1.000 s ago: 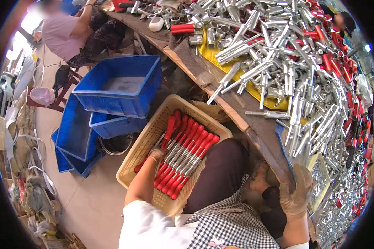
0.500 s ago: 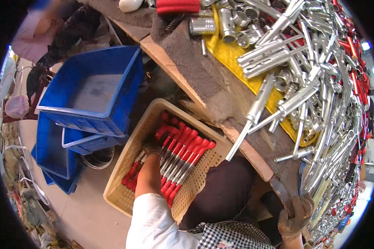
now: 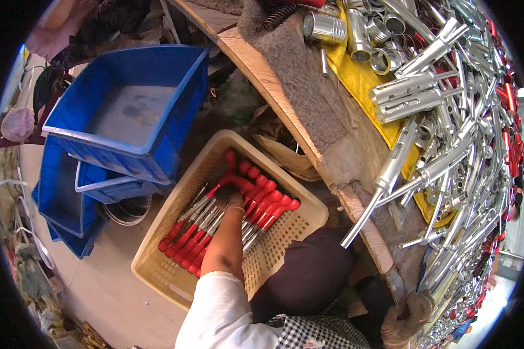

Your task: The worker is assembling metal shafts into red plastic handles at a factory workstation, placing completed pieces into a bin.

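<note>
My left hand (image 3: pixel 230 196), in a dark glove, reaches into a cream plastic basket (image 3: pixel 151 250). It is closed around one of several red-handled metal tools (image 3: pixel 265 203), near the upper end of the row; its fingertips are partly hidden. The tools lie side by side, red at both ends with silver shafts between. My right hand (image 3: pixel 407 320), in a worn brownish glove, is at the near end of the workbench edge (image 3: pixel 364 227). Its fingers curl over that edge.
Silver tubes and fittings (image 3: pixel 407 99) pile up on the bench, partly on a yellow cloth (image 3: pixel 346 67). One silver rod (image 3: pixel 364 221) juts past the bench edge above my knee (image 3: pixel 308 267). Blue bins (image 3: pixel 105 145) stand stacked left of the basket. Another person (image 3: pixel 52 29) is at the far left.
My left hand has shifted right and slightly up the row, uncovering more tools on its left. The view has moved a little. My right hand stays at the bench edge.
</note>
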A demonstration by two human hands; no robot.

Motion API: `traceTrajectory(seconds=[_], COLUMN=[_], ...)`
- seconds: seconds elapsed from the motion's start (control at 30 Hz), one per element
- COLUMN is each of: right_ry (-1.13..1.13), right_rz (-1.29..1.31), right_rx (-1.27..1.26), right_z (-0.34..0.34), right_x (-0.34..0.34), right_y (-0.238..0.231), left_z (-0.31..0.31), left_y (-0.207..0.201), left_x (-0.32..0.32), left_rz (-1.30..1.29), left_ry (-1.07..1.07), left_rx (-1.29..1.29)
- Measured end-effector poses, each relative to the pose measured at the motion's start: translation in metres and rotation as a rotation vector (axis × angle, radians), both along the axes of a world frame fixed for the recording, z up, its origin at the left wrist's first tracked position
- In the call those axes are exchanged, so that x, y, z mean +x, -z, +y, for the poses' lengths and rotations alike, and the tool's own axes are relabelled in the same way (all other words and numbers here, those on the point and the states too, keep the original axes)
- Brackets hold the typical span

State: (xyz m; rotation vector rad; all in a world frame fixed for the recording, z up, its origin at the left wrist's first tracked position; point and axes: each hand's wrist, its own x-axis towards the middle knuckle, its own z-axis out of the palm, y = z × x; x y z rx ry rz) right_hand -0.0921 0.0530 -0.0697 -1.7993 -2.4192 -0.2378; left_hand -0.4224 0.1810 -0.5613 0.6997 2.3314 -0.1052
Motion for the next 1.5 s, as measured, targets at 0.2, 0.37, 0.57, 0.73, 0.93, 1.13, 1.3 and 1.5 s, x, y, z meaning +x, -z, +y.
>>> traceTrajectory(seconds=[0.2, 0.37, 0.57, 0.73, 0.93, 1.13, 1.3, 1.5], right_ry=[0.017, 0.046, 0.052, 0.058, 0.085, 0.025, 0.133, 0.015], right_rz=[0.019, 0.000, 0.027, 0.033, -0.078, 0.080, 0.023, -0.018], right_rx=[0.032, -0.038, -0.045, -0.048, 0.022, -0.060, -0.242, 0.066], right_z=[0.004, -0.001, -0.009, -0.007, -0.005, 0.006, 0.002, 0.000], right_x=[-0.002, 0.001, 0.011, 0.002, 0.001, 0.001, 0.000, -0.002], right_y=[0.002, 0.001, 0.004, 0.004, 0.004, 0.001, -0.008, 0.005], left_z=[0.010, 0.019, 0.066, 0.034, 0.024, 0.018, 0.045, 0.054], left_y=[-0.002, 0.021, 0.067, 0.081, 0.067, 0.176, 0.192, 0.120], left_x=[0.034, 0.027, -0.004, -0.021, 0.008, -0.033, -0.016, -0.039], left_rz=[0.082, 0.304, 0.021, -0.178, -0.225, -1.034, -0.989, -0.495], left_ry=[0.074, 0.446, 0.472, 0.497, 0.467, -0.879, -1.215, -0.002], left_rx=[0.299, 0.307, 0.302, 0.284, 0.498, 0.962, 1.130, 0.863])
